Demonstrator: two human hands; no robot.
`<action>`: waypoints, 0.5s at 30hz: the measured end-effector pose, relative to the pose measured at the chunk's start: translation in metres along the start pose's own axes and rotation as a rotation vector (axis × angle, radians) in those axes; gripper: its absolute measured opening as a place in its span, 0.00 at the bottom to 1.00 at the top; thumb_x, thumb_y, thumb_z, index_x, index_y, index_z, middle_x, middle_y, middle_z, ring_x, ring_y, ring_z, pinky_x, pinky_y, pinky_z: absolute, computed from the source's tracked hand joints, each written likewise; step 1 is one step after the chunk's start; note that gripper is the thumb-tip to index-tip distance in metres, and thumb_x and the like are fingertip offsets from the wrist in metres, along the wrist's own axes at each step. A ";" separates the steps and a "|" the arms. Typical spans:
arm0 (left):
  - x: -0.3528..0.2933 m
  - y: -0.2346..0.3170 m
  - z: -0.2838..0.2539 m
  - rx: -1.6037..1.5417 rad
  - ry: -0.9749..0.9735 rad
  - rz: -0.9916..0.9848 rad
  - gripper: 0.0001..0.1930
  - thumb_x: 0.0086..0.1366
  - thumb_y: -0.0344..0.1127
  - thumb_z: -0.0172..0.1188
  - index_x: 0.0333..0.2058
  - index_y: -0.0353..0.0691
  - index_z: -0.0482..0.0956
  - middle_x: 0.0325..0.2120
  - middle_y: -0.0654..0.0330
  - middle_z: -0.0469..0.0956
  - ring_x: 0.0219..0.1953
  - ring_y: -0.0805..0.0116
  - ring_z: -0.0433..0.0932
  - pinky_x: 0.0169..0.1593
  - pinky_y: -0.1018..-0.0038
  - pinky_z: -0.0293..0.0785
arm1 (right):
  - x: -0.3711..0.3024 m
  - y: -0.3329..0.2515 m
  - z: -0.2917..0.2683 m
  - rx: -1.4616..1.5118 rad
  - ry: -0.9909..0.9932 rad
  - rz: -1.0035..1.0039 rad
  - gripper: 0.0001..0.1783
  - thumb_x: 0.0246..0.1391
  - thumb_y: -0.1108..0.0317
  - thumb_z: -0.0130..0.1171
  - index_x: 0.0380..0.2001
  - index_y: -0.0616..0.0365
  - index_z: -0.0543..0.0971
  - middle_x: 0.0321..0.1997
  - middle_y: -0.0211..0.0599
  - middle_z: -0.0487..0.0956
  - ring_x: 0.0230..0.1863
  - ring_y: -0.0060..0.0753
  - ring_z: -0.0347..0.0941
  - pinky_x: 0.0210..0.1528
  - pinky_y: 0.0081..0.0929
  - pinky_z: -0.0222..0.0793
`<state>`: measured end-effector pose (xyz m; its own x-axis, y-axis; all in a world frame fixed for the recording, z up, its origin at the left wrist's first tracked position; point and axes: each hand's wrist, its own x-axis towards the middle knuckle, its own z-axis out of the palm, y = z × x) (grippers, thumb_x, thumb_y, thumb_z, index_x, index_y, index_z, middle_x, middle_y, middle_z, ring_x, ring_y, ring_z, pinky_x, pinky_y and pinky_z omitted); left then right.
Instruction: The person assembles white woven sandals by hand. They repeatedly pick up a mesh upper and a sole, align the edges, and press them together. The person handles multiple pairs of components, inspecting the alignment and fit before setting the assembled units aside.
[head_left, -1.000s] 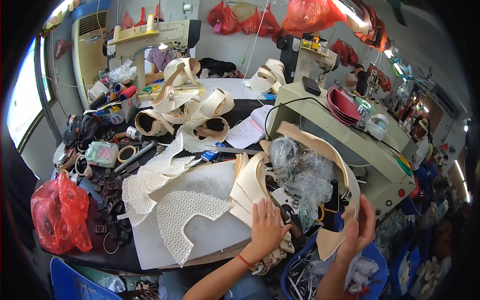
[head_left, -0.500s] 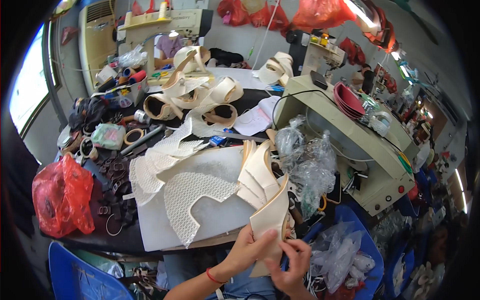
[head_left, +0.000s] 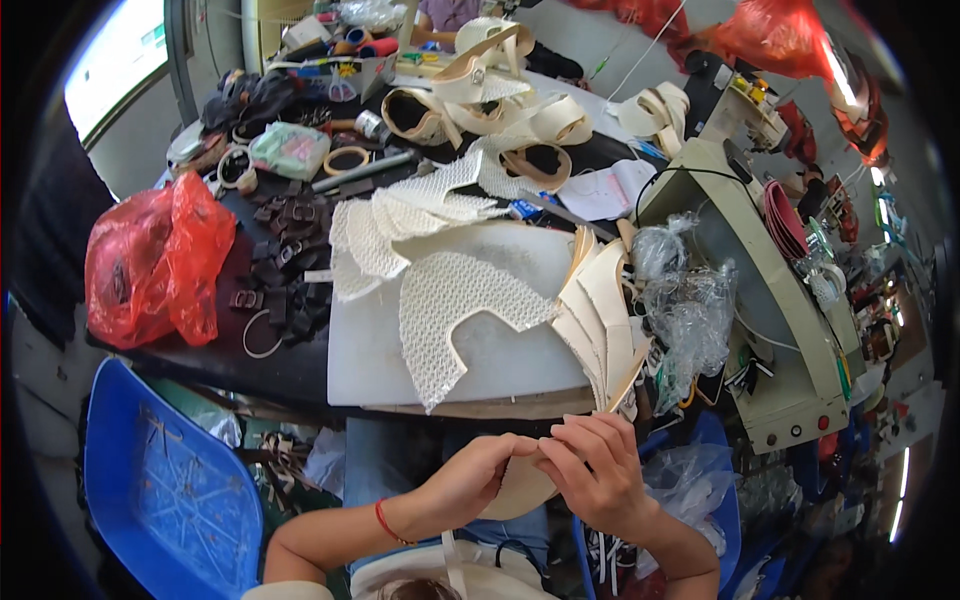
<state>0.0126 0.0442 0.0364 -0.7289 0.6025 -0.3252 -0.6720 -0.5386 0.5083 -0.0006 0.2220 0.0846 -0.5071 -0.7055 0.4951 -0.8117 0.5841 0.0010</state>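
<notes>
Above my lap, just off the table's front edge, I hold a curved cream leather piece (head_left: 518, 490). My left hand (head_left: 470, 485) is closed on its left side, thumb along the top edge. The bent fingers of my right hand (head_left: 600, 475) pinch the same edge close beside the left thumb. Much of the piece is hidden behind the hands. Beyond them, a fan of cream leather pieces (head_left: 592, 315) lies at the right of a white board (head_left: 505, 355). One white textured, U-shaped piece (head_left: 430, 300) rests flat on that board, with several similar textured pieces (head_left: 385, 235) overlapping behind it.
A red plastic bag (head_left: 150, 265) and dark buckles (head_left: 285, 250) are on the left. Curled cream strips (head_left: 490, 110) are piled at the back. Crumpled clear plastic (head_left: 690, 310) sits before a beige sewing machine (head_left: 770, 340). A blue bin (head_left: 165, 480) stands lower left.
The view has swung downward and left, so the table appears higher and further right. The leather piece, earlier upright over the fan's near end, is now lower and nearer my body, both hands at its edge.
</notes>
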 end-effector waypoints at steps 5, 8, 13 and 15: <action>-0.008 0.008 0.008 0.257 0.059 -0.009 0.13 0.64 0.34 0.46 0.39 0.36 0.77 0.31 0.70 0.76 0.32 0.84 0.70 0.37 0.84 0.65 | -0.008 -0.006 0.003 -0.077 0.019 -0.138 0.09 0.43 0.70 0.59 0.32 0.54 0.75 0.37 0.30 0.74 0.44 0.30 0.70 0.51 0.39 0.59; -0.003 -0.008 -0.001 0.177 0.009 0.049 0.12 0.63 0.33 0.48 0.38 0.35 0.78 0.30 0.72 0.76 0.32 0.85 0.70 0.37 0.85 0.66 | -0.010 0.006 0.005 -0.086 0.022 -0.344 0.07 0.44 0.70 0.57 0.30 0.52 0.75 0.35 0.26 0.74 0.43 0.26 0.70 0.52 0.39 0.58; 0.007 -0.021 -0.014 0.115 -0.140 -0.139 0.10 0.63 0.32 0.49 0.37 0.35 0.78 0.32 0.68 0.76 0.34 0.82 0.71 0.40 0.85 0.66 | -0.009 -0.003 -0.002 0.017 0.087 -0.563 0.04 0.46 0.69 0.55 0.29 0.51 0.75 0.31 0.25 0.74 0.38 0.22 0.71 0.46 0.28 0.62; 0.014 -0.033 -0.018 0.158 -0.188 -0.171 0.11 0.64 0.32 0.50 0.38 0.33 0.77 0.32 0.67 0.76 0.34 0.82 0.72 0.40 0.84 0.67 | -0.012 -0.006 0.000 0.112 0.047 -0.524 0.05 0.45 0.70 0.55 0.29 0.52 0.75 0.30 0.26 0.73 0.35 0.22 0.72 0.41 0.26 0.64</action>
<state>0.0218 0.0600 0.0009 -0.5602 0.7827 -0.2711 -0.7433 -0.3306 0.5815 0.0107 0.2274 0.0788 -0.0146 -0.8706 0.4918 -0.9797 0.1109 0.1672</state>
